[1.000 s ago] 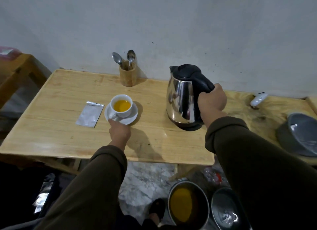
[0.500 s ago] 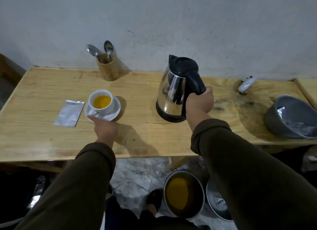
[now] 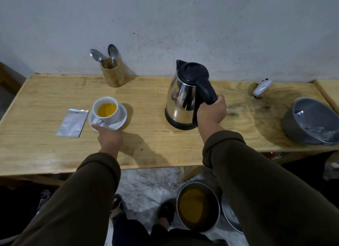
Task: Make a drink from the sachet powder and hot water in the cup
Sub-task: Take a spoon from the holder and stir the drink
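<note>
A white cup (image 3: 106, 109) holding yellow-orange liquid stands on a white saucer (image 3: 120, 120) on the wooden table (image 3: 45, 98). My left hand (image 3: 109, 137) grips the saucer's near rim. Left of the saucer lies a flat silver sachet (image 3: 72, 122). A steel kettle (image 3: 183, 100) with a black lid and handle stands upright on the table to the right, and my right hand (image 3: 211, 111) is closed around the lower end of its handle.
A wooden holder (image 3: 111, 75) with two spoons stands by the wall behind the cup. A grey bowl (image 3: 310, 122) with torn foil sits at the right, a small white device (image 3: 261, 87) behind it. Pots (image 3: 198, 206) stand on the floor below.
The kettle has come down and now rests upright on the table, with my right hand still on its handle. My left hand stays at the saucer. The view shifted slightly.
</note>
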`<act>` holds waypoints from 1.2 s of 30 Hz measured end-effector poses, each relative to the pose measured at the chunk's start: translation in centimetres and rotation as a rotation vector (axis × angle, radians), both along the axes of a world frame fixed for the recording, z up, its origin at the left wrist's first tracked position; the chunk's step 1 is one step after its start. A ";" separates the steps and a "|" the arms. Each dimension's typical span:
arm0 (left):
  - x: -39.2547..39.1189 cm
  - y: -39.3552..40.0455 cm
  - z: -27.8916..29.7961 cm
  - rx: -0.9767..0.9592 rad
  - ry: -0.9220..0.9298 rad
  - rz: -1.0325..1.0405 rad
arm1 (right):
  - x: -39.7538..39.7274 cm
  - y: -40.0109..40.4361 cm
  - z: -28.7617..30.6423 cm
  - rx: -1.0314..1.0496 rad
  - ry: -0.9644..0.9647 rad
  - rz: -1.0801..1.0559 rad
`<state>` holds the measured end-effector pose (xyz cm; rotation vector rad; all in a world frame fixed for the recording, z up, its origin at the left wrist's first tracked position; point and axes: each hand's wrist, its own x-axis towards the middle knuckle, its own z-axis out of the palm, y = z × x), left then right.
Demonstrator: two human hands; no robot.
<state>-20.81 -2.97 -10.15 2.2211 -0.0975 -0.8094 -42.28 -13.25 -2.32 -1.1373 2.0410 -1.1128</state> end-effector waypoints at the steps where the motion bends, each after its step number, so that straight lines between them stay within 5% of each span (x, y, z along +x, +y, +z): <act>1: 0.2 0.0 -0.2 -0.003 0.007 -0.004 | 0.0 0.0 0.1 0.008 -0.009 0.000; 20: 4.6 2.9 0.3 0.113 0.015 -0.414 | 6.1 5.8 1.8 0.047 -0.083 -0.151; 28: 7.7 3.5 0.3 0.047 0.050 -0.552 | 12.1 7.1 1.3 0.088 0.068 0.167; 36: 10.9 2.4 -1.0 0.023 -0.126 -0.644 | 18.0 2.4 1.6 0.142 0.173 0.462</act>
